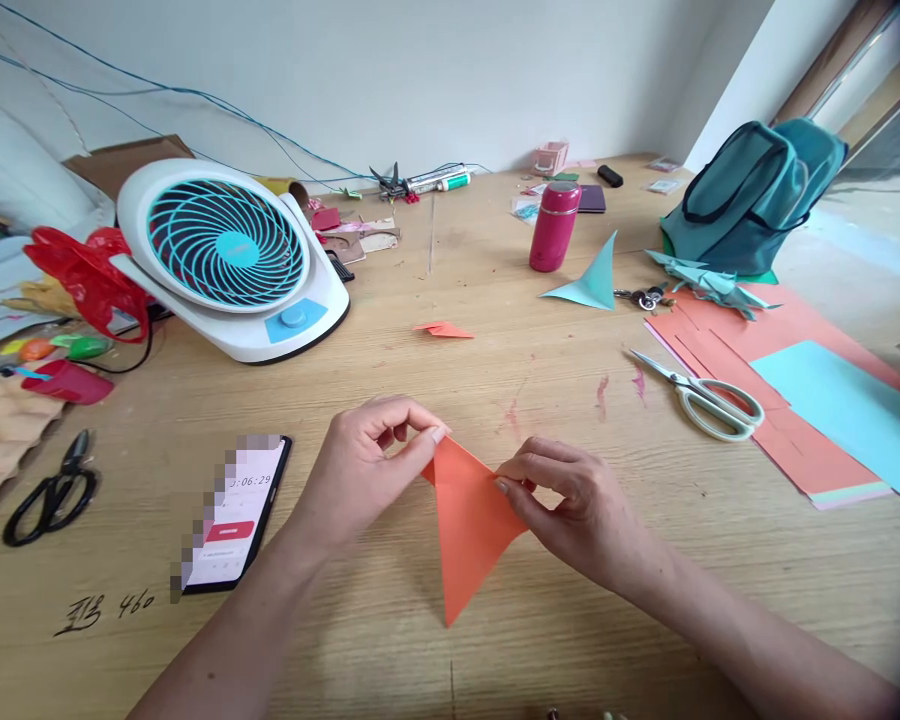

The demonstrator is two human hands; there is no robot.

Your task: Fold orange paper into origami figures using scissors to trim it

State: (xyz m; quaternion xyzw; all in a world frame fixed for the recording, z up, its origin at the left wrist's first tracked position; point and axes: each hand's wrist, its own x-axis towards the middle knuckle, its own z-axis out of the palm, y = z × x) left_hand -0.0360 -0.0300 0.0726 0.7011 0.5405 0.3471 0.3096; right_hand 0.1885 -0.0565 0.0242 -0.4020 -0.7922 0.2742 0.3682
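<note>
An orange sheet of folded paper [471,520] hangs between my hands just above the table, one pointed corner downward. My left hand [371,470] pinches its upper left corner between thumb and forefinger. On the right edge, my right hand [570,500] grips the paper with thumb and fingertips. Beyond them lies a small orange folded paper piece [444,330]. A light blue folded paper [591,282] stands farther back to the right.
A white fan [232,260], a phone [236,515] and black scissors [52,490] are on the left. To the right lie white-handled scissors [709,400], orange paper sheets [810,455] and a teal bag [742,205]. A pink bottle [555,226] stands at the back.
</note>
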